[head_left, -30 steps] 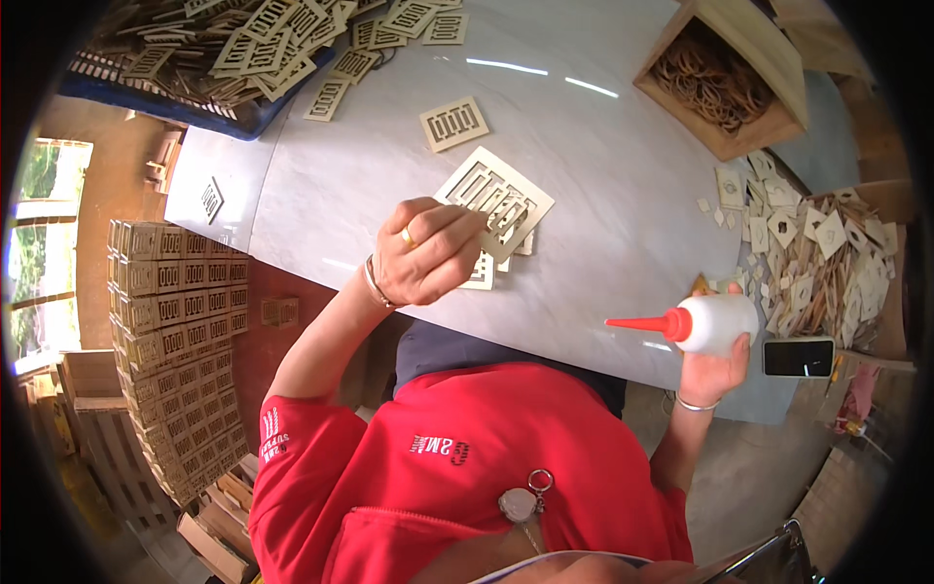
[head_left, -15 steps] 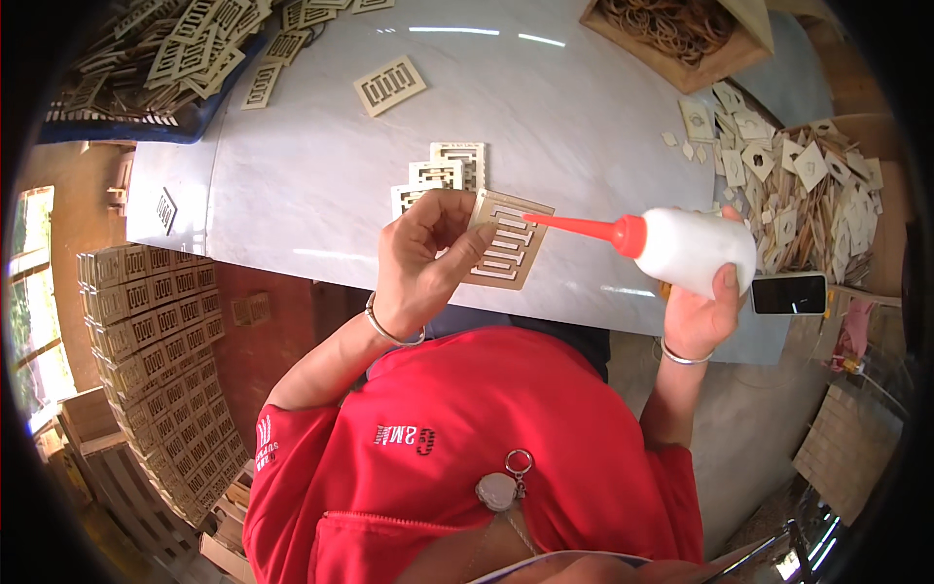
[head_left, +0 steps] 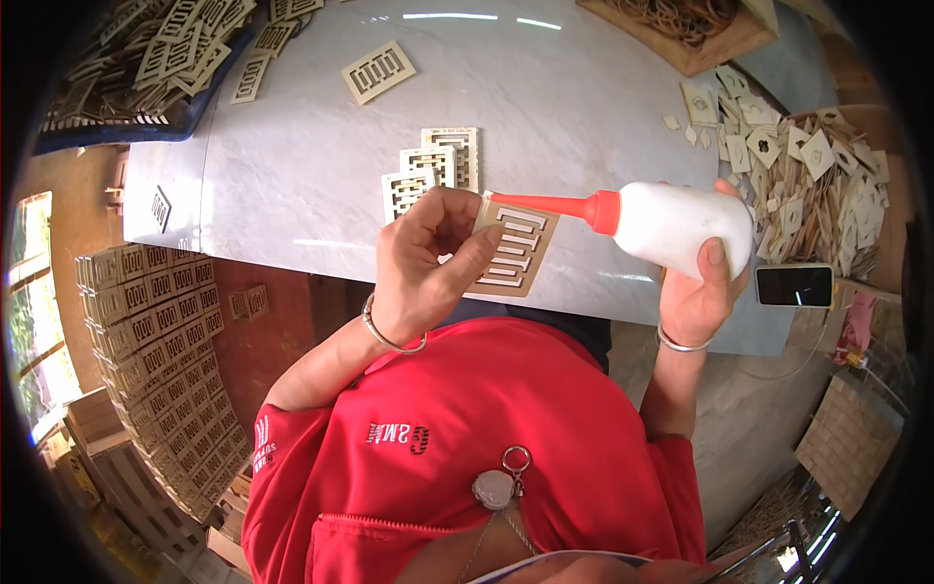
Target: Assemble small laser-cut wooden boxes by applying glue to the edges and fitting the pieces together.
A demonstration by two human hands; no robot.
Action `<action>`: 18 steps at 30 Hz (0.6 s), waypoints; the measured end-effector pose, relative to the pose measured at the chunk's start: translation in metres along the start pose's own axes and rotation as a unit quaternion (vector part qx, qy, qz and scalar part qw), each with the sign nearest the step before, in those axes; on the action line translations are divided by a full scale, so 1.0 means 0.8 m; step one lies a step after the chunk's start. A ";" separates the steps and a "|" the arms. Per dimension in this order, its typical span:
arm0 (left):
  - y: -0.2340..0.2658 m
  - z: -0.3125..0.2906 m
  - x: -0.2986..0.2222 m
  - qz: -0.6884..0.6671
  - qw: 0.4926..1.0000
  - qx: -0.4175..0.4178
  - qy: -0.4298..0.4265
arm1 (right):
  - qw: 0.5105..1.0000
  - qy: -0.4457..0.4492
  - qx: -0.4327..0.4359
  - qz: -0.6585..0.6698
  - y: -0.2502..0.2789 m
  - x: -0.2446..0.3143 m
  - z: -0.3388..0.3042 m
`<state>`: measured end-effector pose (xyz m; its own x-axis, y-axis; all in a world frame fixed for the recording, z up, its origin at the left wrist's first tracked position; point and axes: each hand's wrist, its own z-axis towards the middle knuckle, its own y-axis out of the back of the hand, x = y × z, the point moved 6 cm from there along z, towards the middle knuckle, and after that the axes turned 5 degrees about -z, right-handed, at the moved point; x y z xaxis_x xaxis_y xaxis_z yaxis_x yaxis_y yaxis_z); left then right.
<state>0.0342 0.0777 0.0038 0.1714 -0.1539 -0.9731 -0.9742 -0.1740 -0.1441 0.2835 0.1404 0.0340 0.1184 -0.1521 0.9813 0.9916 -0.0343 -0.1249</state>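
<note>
My left hand [head_left: 430, 258] pinches a thin wooden panel [head_left: 519, 248] with slot-like cut-outs by its left edge, over the near edge of the table. In my right hand [head_left: 702, 282] is a white squeeze bottle [head_left: 681, 226] with a red cap and a long red nozzle [head_left: 545, 204]. The bottle lies nearly level, and its nozzle tip reaches the panel's upper left corner, close to my left fingers. Just beyond my left hand, several cut-out wooden panels [head_left: 428, 165] overlap in a stepped row on the table. Another single panel [head_left: 378, 72] lies farther off.
A blue crate [head_left: 180, 131] heaped with panels stands at the far left, and stacked panels [head_left: 161, 360] rise below the table's left side. At far right sit a wooden box [head_left: 671, 44] of rubber bands, a pile of small wooden pieces [head_left: 812, 185] and a phone [head_left: 795, 286].
The nozzle tip has moved left along the panel's upper edge to its corner. My right hand and the bottle have shifted slightly left. The view has shifted a little too.
</note>
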 end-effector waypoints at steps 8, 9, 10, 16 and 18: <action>-0.002 0.001 -0.003 -0.027 1.000 0.006 0.004 | 0.999 -0.009 0.009 -0.031 0.019 0.002 -0.001; -0.002 0.001 -0.003 -0.036 0.999 0.007 0.006 | 0.999 -0.004 0.004 -0.035 0.022 0.003 -0.001; -0.002 0.001 -0.004 -0.044 0.999 0.009 0.008 | 0.999 -0.005 0.003 -0.035 0.025 0.004 -0.001; -0.001 0.003 -0.002 -0.072 0.997 0.009 0.012 | 0.999 0.014 -0.027 -0.028 0.046 0.008 -0.004; 0.000 0.004 -0.003 -0.078 0.997 0.009 0.026 | 0.999 0.008 -0.040 -0.037 0.054 0.009 -0.006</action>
<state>0.0335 0.0810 0.0053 0.3271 -0.1764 -0.9284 -0.9378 -0.1816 -0.2959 0.3271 0.1332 0.0348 0.0438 -0.1620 0.9858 0.9902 -0.1238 -0.0644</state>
